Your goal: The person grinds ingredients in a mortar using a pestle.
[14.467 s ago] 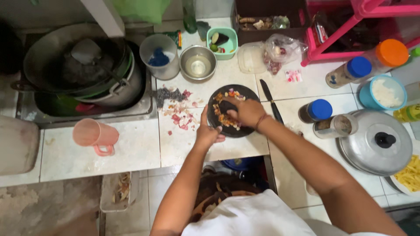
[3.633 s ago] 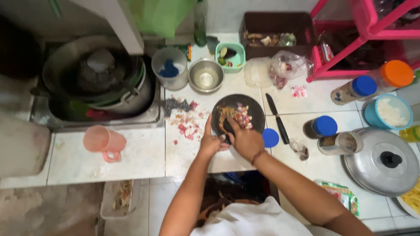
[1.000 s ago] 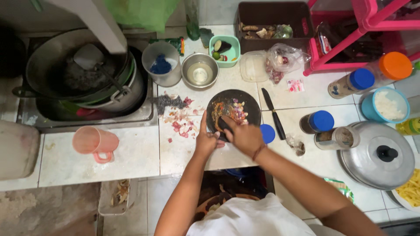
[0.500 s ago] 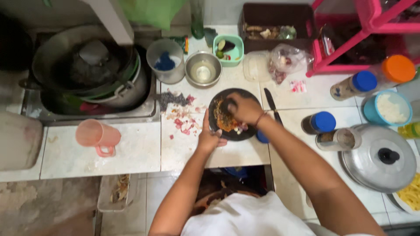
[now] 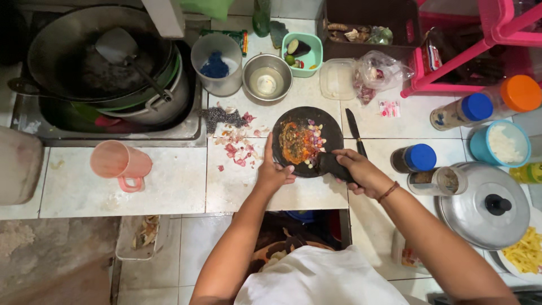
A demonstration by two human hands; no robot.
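A round black stone mortar (image 5: pixel 334 127) sits on the white tiled counter, holding a crushed orange-red paste with bits of shallot and garlic (image 5: pixel 299 142). My left hand (image 5: pixel 275 169) grips the mortar's near-left rim. My right hand (image 5: pixel 357 168) is closed around a black stone pestle (image 5: pixel 330 164), whose head rests at the mortar's near-right edge. Pink onion skins and peelings (image 5: pixel 237 147) lie scattered just left of the mortar.
A black-handled knife (image 5: pixel 354 131) lies right of the mortar. Behind stand a steel bowl (image 5: pixel 267 77), a grey cup (image 5: pixel 217 55) and a green tub (image 5: pixel 302 52). A wok with spatula (image 5: pixel 96 53) fills the sink. A pink mug (image 5: pixel 120 164), blue-lidded jars (image 5: pixel 416 158) and a pot lid (image 5: pixel 484 206) flank the area.
My right hand has drawn the pestle from the middle of the mortar back to its near-right edge, uncovering the paste. My left hand stays on the rim.
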